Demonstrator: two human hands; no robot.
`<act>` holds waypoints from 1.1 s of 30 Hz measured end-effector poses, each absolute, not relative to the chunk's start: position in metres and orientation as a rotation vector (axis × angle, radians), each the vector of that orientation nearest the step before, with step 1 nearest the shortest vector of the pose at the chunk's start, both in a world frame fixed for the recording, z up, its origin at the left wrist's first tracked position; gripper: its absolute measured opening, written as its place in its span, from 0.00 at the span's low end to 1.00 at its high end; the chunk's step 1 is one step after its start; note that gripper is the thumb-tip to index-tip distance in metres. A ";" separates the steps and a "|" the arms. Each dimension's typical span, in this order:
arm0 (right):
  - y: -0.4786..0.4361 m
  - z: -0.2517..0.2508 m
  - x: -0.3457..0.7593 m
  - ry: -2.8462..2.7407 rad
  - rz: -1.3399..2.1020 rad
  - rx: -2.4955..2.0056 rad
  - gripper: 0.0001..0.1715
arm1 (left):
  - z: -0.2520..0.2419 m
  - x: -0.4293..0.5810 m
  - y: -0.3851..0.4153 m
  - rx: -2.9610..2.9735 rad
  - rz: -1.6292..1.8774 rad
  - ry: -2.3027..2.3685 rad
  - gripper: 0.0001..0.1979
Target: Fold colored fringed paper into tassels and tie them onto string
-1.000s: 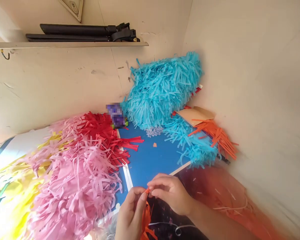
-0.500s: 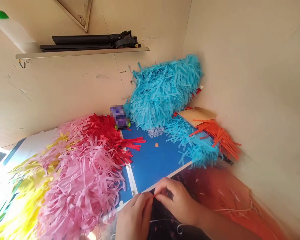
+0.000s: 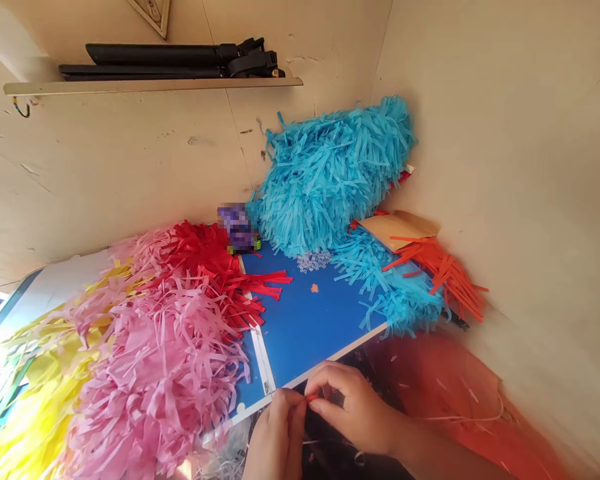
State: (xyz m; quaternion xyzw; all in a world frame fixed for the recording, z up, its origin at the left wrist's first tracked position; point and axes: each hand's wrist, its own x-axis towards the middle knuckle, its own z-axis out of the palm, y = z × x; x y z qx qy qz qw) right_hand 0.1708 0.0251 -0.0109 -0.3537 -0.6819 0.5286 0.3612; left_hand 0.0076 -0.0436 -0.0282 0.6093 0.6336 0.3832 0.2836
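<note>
At lower centre, left hand [image 3: 279,430] and right hand [image 3: 350,408] pinched a thin orange paper twist [image 3: 311,398]; its earlier hanging fringe no longer showed.

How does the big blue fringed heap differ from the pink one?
The blue heap rises near the wall corner; the pink heap spreads out nearer the person. The blue heap's strips look narrow and densely packed, while the pink heap's look wider and looser. Both are masses of fringed strips.
</note>
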 end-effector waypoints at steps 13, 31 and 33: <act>0.021 -0.008 0.182 -1.828 1.404 -0.945 0.06 | -0.027 -0.005 -0.040 1.744 1.027 1.552 0.09; 0.010 -0.017 0.177 -1.604 1.414 -0.937 0.06 | -0.015 0.026 -0.046 0.695 1.325 1.384 0.18; 0.010 -0.018 0.175 -1.616 1.369 -0.945 0.08 | -0.017 0.026 -0.046 0.724 1.309 1.401 0.17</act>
